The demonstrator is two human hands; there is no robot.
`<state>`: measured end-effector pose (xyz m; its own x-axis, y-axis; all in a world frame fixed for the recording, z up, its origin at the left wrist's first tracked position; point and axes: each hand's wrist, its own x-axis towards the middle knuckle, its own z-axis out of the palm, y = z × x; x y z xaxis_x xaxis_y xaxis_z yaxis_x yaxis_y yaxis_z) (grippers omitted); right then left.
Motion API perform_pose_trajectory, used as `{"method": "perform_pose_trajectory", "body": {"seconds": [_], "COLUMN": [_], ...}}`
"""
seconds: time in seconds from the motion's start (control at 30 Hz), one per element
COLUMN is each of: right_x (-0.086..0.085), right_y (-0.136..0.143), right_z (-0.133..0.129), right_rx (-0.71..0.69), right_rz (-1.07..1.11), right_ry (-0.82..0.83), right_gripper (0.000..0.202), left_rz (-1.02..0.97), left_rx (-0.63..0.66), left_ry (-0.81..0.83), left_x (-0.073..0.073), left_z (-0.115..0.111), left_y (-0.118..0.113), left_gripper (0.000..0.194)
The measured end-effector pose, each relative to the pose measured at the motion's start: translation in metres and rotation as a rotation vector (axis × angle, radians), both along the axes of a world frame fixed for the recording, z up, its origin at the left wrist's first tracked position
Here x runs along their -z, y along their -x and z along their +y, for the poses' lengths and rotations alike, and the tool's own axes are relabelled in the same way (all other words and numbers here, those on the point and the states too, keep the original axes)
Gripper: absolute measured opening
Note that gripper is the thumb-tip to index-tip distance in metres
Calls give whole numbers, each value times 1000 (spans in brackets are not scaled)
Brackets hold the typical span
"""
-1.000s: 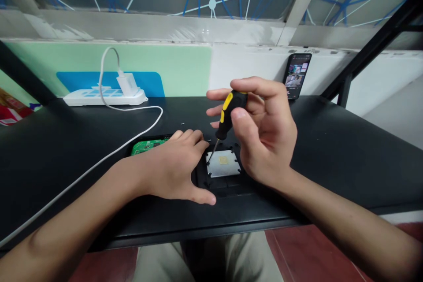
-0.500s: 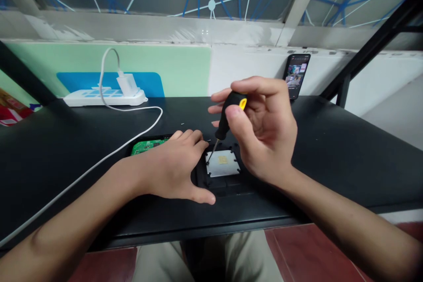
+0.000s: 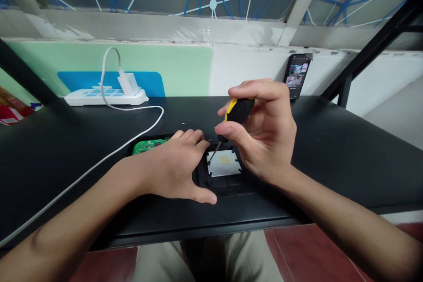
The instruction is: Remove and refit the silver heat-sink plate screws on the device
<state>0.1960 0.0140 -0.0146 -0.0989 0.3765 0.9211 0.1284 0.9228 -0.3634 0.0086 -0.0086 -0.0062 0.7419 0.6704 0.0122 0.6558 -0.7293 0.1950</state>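
Observation:
My right hand (image 3: 264,128) holds a black and yellow screwdriver (image 3: 240,110) by its handle, between thumb and fingers. Its thin shaft slants down to the left, with the tip at the left edge of a silver metal plate (image 3: 224,168). That plate has a small yellowish square at its middle and dark fastening points around its edge, and lies in a black casing (image 3: 228,187). My left hand (image 3: 180,163) rests palm down over the casing's left part, thumb spread from the other fingers. Beyond my left wrist, part of a green circuit board (image 3: 145,146) shows.
A white power strip (image 3: 76,98) with a plugged-in charger (image 3: 128,83) stands at the back left, its white cable (image 3: 99,161) running across the black table (image 3: 346,154). A phone (image 3: 297,75) leans on the wall at the back right. A tiny metallic piece (image 3: 183,123) lies behind my left hand.
The screwdriver handle has turned in my right hand, its yellow part now facing left, and it leans further over to the right. My right thumb and fingers have shifted. My left hand has stayed in place.

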Motion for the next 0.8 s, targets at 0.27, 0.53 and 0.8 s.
{"method": "perform_pose_trajectory", "body": {"seconds": [0.27, 0.53, 0.8], "right_x": [-3, -1, 1], "right_y": [0, -1, 0], "right_z": [-8, -11, -3], "right_rx": [-29, -113, -1], "right_rz": [-14, -5, 5], "right_ry": [119, 205, 35], "right_gripper": [27, 24, 34], "left_rz": [8, 24, 3], "left_rx": [-8, -38, -11], "left_ry": [-22, -2, 18], "left_x": [3, 2, -1], "left_z": [1, 1, 0], "left_y": [0, 0, -1], "left_gripper": [77, 75, 73]}}
